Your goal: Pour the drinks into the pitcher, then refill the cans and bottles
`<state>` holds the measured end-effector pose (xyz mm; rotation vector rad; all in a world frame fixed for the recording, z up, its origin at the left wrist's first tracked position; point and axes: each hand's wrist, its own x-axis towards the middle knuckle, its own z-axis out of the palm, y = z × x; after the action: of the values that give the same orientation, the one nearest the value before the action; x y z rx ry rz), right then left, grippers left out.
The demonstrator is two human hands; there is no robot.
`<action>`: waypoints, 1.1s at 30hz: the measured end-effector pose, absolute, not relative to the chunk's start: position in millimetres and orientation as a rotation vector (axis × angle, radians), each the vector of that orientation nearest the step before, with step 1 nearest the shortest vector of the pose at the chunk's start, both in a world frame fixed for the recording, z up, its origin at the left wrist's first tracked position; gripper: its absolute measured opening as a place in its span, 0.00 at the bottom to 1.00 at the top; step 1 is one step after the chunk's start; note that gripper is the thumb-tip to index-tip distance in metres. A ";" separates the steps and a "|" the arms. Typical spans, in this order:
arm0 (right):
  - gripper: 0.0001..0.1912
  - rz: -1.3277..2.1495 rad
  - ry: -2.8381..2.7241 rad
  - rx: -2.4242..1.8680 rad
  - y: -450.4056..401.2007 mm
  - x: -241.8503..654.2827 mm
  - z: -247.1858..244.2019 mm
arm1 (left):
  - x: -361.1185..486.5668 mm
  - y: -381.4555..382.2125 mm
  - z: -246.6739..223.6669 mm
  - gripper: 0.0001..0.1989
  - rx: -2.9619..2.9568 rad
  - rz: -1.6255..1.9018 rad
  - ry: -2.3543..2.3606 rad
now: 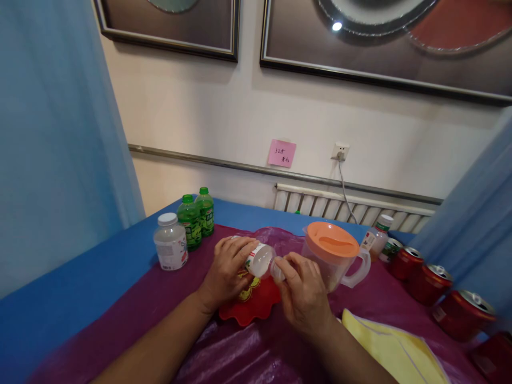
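My left hand (230, 269) is wrapped round a clear plastic bottle (262, 260) with a white label, tilted on its side above a red scalloped tray (252, 306) with a yellow pattern. The fingers of my right hand (302, 288) pinch a small clear, whitish piece (277, 268) at the bottle's right end; whether it is a cap cannot be made out. Just behind my right hand stands a clear pitcher (314, 256) with an orange lid (332, 240).
To the left stand a clear jar with a white cap (171, 242) and two green bottles (190, 221). On the right are a white-capped bottle (376, 237), several red cans (430, 284) and a yellow cloth (388, 341). Purple sheeting (152, 304) covers part of the blue surface (96, 261).
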<state>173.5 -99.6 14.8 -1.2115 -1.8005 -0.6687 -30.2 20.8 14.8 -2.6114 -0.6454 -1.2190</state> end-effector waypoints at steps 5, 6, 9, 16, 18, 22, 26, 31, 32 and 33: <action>0.29 -0.761 -1.836 -1.170 -99.0 175.8 18.0 | -32.9 24.5 14.9 0.29 -2.618 -1.265 -0.711; 0.28 -0.745 -1.817 -1.152 -100.3 175.0 20.1 | -33.6 25.8 14.5 0.29 -2.620 -1.284 -0.746; 0.23 -0.553 -1.743 -1.102 -110.0 170.5 31.0 | -35.5 29.1 12.1 0.30 -2.617 -1.381 -0.869; 0.12 0.316 -2.036 -1.405 -150.0 162.3 28.1 | -36.6 31.7 8.1 0.36 -2.703 -1.645 -1.361; 0.11 0.403 -2.076 -1.529 -156.9 164.8 8.9 | -35.0 31.4 9.9 0.37 -2.760 -1.667 -1.406; 0.10 0.466 -2.077 -1.695 -163.1 178.1 -26.1 | -31.8 28.4 14.3 0.34 -2.794 -1.656 -1.461; 0.14 0.465 -2.075 -1.759 -172.2 193.4 -36.3 | -29.7 26.0 13.8 0.33 -2.835 -1.612 -1.434; 0.12 0.129 -1.984 -1.481 -190.5 221.1 -36.6 | -27.0 28.1 9.0 0.31 -2.848 -1.597 -1.383; 0.10 -0.014 -1.864 -1.442 -191.1 230.7 -34.8 | -26.7 28.7 8.4 0.31 -2.853 -1.591 -1.375; 0.11 -0.148 -1.705 -1.429 -189.3 241.9 -31.7 | -26.6 29.4 8.0 0.31 -2.862 -1.583 -1.363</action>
<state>241.9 -189.3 -31.7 -1.4286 -1.7045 -0.1485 -26.6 29.4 8.0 -2.8616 -1.3630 -1.5831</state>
